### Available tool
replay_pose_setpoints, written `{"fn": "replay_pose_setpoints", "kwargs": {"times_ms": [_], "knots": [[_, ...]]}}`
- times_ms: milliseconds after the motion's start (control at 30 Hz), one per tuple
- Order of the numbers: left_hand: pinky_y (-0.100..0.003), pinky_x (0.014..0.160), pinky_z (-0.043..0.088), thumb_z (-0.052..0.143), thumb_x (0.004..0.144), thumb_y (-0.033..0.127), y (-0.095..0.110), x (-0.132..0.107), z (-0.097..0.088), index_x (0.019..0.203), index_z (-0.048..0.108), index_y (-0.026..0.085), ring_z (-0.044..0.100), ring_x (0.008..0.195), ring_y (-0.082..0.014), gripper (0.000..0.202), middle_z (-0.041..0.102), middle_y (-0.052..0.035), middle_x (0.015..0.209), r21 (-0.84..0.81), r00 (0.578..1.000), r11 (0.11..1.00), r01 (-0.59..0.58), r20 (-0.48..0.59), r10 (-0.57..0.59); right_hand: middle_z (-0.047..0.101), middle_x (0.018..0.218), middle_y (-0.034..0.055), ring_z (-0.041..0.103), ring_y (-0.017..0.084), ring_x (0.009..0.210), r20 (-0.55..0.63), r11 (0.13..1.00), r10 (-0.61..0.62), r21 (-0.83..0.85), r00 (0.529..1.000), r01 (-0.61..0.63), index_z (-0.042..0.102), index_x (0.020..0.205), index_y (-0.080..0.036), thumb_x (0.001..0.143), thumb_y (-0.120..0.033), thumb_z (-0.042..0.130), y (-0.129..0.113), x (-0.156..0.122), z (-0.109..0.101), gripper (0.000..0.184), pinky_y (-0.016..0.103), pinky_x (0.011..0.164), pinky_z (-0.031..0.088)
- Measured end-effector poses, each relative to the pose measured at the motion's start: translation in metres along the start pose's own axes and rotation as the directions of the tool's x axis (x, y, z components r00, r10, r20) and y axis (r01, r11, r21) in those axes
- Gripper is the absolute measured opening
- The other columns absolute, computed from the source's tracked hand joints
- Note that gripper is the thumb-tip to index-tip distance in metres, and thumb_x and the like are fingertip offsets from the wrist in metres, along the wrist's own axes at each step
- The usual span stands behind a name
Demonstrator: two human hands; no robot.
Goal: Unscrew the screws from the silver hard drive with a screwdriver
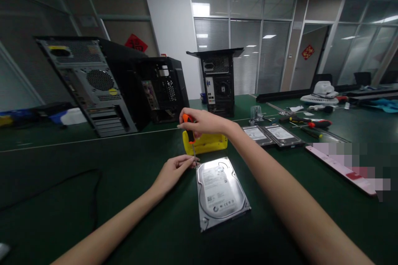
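Observation:
A silver hard drive [220, 192] lies flat on the green table [130, 198] in front of me. My right hand [203, 122] is closed round the orange handle of a screwdriver [189, 129] held upright, its tip down at the drive's far left corner. My left hand [172, 170] pinches the thin shaft near that tip, fingers pressed together beside the drive's corner.
A yellow tray [207, 143] sits just behind the drive. Two more drives [273, 134] lie to the right, with screwdrivers [311, 123] beyond. Three computer towers [102, 85] stand at the back. A black cable [90, 190] runs on the left, and a long flat strip [338, 169] lies at the right.

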State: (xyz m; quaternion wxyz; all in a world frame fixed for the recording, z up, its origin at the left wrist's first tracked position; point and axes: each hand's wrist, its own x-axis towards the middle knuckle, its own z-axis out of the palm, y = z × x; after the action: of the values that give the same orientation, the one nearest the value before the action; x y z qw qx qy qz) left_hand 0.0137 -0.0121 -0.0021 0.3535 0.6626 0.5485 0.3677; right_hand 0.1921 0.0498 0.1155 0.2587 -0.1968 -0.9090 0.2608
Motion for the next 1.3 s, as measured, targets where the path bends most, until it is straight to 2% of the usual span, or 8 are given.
{"fn": "replay_pose_setpoints", "kwargs": {"times_ms": [133,267,467,700,1300], "knots": [[-0.034,0.088,0.046,0.053,0.081,0.046,-0.002,0.002,0.000,0.099,0.067,0.014,0.063,0.094,-0.0225,0.039,0.070,-0.0084,0.095,0.025,1.000,1.000,-0.019,0.008,0.019,0.051,0.079,-0.0027,0.054,0.004,0.052,-0.013,0.998,-0.041,-0.042,0.999,0.041,0.043,0.104,-0.019,0.084,-0.036,0.049,0.001,0.002,0.002,0.027,0.019,0.056,0.046],[-0.035,0.088,0.046,0.053,0.081,0.047,-0.003,0.001,0.001,0.099,0.068,0.015,0.063,0.093,-0.0231,0.040,0.070,-0.0084,0.093,0.021,0.999,0.999,-0.031,0.007,0.031,0.053,0.079,-0.0024,0.051,0.004,0.052,-0.041,0.986,-0.111,-0.129,0.993,0.104,0.046,0.099,-0.018,0.083,-0.040,0.050,0.003,0.004,0.004,0.027,0.019,0.057,0.042],[-0.034,0.087,0.048,0.060,0.076,0.044,0.002,-0.004,0.003,0.101,0.066,0.014,0.065,0.095,-0.0238,0.040,0.070,-0.0099,0.099,-0.042,1.000,0.999,0.015,-0.005,-0.015,0.055,0.077,0.0002,0.048,0.006,0.057,-0.082,0.960,-0.100,-0.272,0.992,0.074,0.050,0.097,-0.018,0.085,-0.042,0.046,-0.001,0.001,0.003,0.027,0.020,0.059,0.038],[-0.034,0.087,0.048,0.063,0.074,0.041,0.005,-0.005,0.004,0.100,0.065,0.014,0.066,0.094,-0.0231,0.038,0.071,-0.0091,0.098,-0.006,1.000,1.000,0.004,0.013,-0.004,0.057,0.078,0.0014,0.048,0.006,0.057,-0.044,0.952,-0.122,-0.286,0.992,0.104,0.051,0.097,-0.017,0.085,-0.039,0.047,-0.010,-0.002,-0.001,0.026,0.020,0.060,0.037],[-0.035,0.088,0.048,0.062,0.074,0.039,0.008,-0.007,0.005,0.099,0.065,0.014,0.066,0.094,-0.0228,0.036,0.071,-0.0095,0.097,-0.018,1.000,1.000,0.015,0.016,-0.015,0.058,0.076,0.0004,0.050,0.005,0.054,-0.017,0.969,-0.088,-0.235,0.996,0.082,0.050,0.097,-0.016,0.085,-0.038,0.049,-0.008,-0.002,0.000,0.026,0.021,0.058,0.039]]}}
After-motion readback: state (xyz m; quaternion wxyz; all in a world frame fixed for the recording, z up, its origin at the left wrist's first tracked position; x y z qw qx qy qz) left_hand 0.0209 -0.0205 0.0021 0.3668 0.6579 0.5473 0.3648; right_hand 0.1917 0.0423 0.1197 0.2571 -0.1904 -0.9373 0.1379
